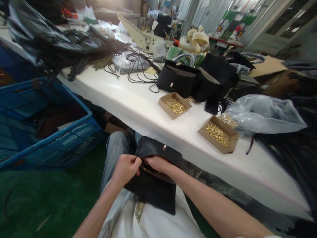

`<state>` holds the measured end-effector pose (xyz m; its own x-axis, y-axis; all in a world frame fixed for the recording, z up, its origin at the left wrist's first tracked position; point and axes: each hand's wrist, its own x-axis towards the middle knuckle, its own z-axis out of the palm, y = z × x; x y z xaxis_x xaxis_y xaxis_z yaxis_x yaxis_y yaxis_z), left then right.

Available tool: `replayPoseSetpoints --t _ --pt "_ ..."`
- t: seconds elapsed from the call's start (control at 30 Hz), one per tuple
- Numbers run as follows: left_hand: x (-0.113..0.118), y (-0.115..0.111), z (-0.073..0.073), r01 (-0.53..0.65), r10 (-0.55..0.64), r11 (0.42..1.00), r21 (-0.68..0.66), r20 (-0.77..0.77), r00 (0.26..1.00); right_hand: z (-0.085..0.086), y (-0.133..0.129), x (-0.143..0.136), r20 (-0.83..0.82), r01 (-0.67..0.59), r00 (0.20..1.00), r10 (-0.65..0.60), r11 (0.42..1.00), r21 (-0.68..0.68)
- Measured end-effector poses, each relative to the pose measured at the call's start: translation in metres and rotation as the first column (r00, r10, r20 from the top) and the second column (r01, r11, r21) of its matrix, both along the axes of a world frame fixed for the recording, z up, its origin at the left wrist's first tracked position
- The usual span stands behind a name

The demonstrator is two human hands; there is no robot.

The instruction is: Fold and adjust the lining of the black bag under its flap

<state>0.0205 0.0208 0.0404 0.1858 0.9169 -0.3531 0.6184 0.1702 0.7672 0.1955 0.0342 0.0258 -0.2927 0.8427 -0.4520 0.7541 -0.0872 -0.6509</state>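
A black handbag point(158, 195) lies across my lap, its flap raised away from me with a small gold clasp point(164, 147) on it. At the left corner of the bag's mouth, my left hand point(127, 168) is closed, thumb and fingers pinching the edge. My right hand point(156, 163) reaches into the mouth from the right and is closed at the same corner, close to the left fingertips. Its fingers are partly hidden by the bag. A gold-coloured zip or trim shows along the opening below it.
On the white table point(119, 99) stand two cardboard trays, a left tray point(170, 114) and a right tray point(230, 147), both with small gold metal parts. Behind them are black bags point(177, 79) and clear plastic point(267, 114). A blue crate point(74, 129) stands at left.
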Motion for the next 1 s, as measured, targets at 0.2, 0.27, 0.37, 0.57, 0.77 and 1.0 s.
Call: replayPoseSetpoints --t 0.2,0.27,0.37,0.57,0.77,1.0 --pt "-0.020 0.065 0.055 0.379 -0.398 0.914 -0.144 -0.133 0.908 0.018 -0.011 -0.033 -0.323 0.350 0.862 -0.390 0.920 -0.176" --pt "-0.019 0.077 0.064 0.455 -0.479 0.873 -0.177 -0.132 0.868 0.024 -0.010 -0.035 -0.379 0.375 0.809 -0.449 0.891 -0.257" --pt "-0.013 0.082 0.058 0.531 -0.550 0.827 -0.184 -0.077 0.831 0.026 -0.009 -0.023 -0.404 0.393 0.758 -0.512 0.853 -0.343" --pt "-0.010 0.052 0.007 0.554 -0.555 0.801 -0.226 0.064 0.829 0.005 -0.023 -0.001 -0.257 0.379 0.820 -0.511 0.822 -0.426" --pt "-0.032 0.020 -0.013 0.435 -0.438 0.873 -0.222 0.035 0.898 -0.008 -0.020 -0.009 -0.184 0.171 0.944 -0.275 0.881 -0.442" --pt "-0.045 -0.011 -0.012 0.226 -0.240 0.960 -0.163 -0.074 0.968 -0.016 -0.008 -0.025 -0.145 -0.074 0.989 0.034 0.957 -0.279"
